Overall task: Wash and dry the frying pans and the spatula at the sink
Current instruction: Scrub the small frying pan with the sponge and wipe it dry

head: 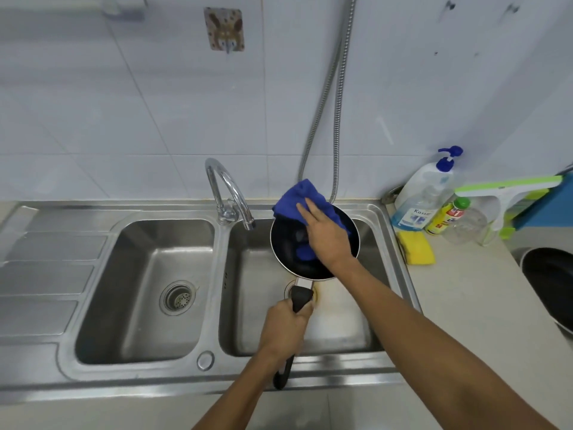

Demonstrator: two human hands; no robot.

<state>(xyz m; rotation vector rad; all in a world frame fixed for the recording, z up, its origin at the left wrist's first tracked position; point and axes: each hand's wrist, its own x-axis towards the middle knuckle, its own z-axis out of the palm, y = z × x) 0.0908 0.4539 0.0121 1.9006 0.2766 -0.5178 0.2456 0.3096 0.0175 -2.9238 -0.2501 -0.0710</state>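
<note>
Right hand (325,235) lies flat with its fingers straight, pressing a crumpled blue microfibre cloth (297,197) into the small black non-stick frying pan with a bright steel rim (286,246). I read this as the drying step. The pan sits right of the frame's centre, tilted with its bowl facing me. Its far half is under the cloth and palm, and part of the cloth spills over the far rim.

My left hand (286,324), lower centre, is wrapped round the black plastic handle (300,297); the handle's looped tail pokes out below the fist.

To do this well, I would steady the handle with the left hand so the pan cannot rock. I would sweep the cloth round the inside wall and into the join by the handle, where water likely collects, then turn the pan to dry its underside. I would press only lightly, since the coating probably scratches.

The pan hangs over the right basin of the stainless-steel double sink (341,330), clear of its floor as far as I can tell. A chrome swan-neck tap (226,193) stands just left of the pan, not running. A yellow sponge (415,246) rests on the sink's right edge. A second, larger dark frying pan (552,274) lies on the counter at the far right edge. I see no spatula.
</note>
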